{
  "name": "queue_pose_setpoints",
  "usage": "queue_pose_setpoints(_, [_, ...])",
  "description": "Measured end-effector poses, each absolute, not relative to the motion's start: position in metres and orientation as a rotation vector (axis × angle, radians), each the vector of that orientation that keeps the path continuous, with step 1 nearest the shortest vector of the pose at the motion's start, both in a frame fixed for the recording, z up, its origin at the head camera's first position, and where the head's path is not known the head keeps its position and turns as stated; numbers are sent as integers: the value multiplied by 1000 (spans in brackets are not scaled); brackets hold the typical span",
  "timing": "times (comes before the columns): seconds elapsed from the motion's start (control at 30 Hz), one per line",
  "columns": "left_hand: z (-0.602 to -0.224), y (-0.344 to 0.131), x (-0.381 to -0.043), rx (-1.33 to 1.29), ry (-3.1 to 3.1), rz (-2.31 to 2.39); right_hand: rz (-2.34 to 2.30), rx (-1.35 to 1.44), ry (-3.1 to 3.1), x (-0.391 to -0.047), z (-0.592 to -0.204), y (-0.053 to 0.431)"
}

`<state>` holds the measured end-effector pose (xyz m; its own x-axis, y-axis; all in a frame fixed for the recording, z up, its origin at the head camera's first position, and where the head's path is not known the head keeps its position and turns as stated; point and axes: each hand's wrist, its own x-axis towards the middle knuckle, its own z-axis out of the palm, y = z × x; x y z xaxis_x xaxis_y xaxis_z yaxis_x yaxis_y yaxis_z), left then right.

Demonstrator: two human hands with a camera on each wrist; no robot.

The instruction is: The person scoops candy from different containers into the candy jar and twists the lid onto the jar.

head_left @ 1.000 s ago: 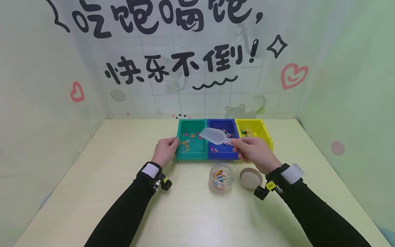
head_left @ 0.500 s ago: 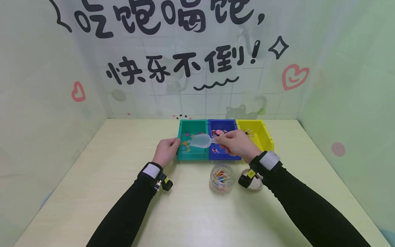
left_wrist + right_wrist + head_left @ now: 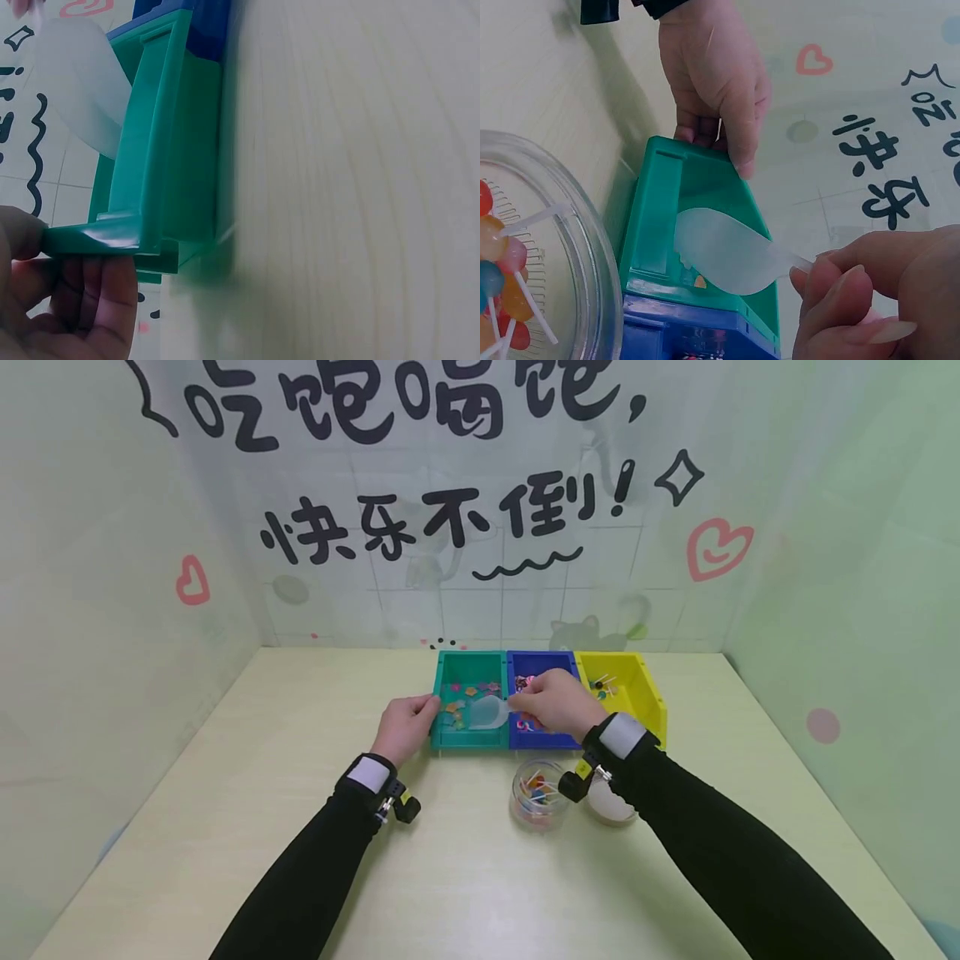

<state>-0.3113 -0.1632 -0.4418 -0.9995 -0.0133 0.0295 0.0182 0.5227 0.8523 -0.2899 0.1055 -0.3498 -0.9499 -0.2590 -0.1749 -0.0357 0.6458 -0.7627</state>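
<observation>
My left hand (image 3: 405, 727) grips the left rim of the green bin (image 3: 471, 742), thumb on one side and fingers curled on the other. In the left wrist view, these fingers (image 3: 105, 300) press against the outside of the wall. My right hand (image 3: 558, 703) pinches the handle of a translucent white scoop (image 3: 487, 713). Its bowl is over the green bin, above small coloured star- or flower-like pieces (image 3: 471, 691). The right wrist view shows the scoop (image 3: 724, 251) tilted, with no pieces visible in its bowl. The right hand partly hides the blue bin (image 3: 543, 742).
A yellow bin (image 3: 651, 702) with several stick-like pieces joins the row on the right. In front stands a clear jar (image 3: 538, 817) of small lollipops (image 3: 514, 259). Beside it a round lid (image 3: 611, 806) lies partly behind the right wrist camera. Printed fabric walls surround the table (image 3: 450, 893).
My right hand has moved left with the scoop, from above the blue bin to over the green bin, and the scoop sits lower. The left hand has kept its grip on the rim.
</observation>
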Motion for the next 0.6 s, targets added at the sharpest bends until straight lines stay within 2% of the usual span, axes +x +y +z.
queue_pose_setpoints(0.3, [-444, -162, -311, 16, -2709, -1539, -998, -252, 2662, -305, -348, 85])
queue_pose_setpoints(0.6, [-442, -161, -311, 17, -2724, -1520, -1246, -178, 2440, -309, -349, 77])
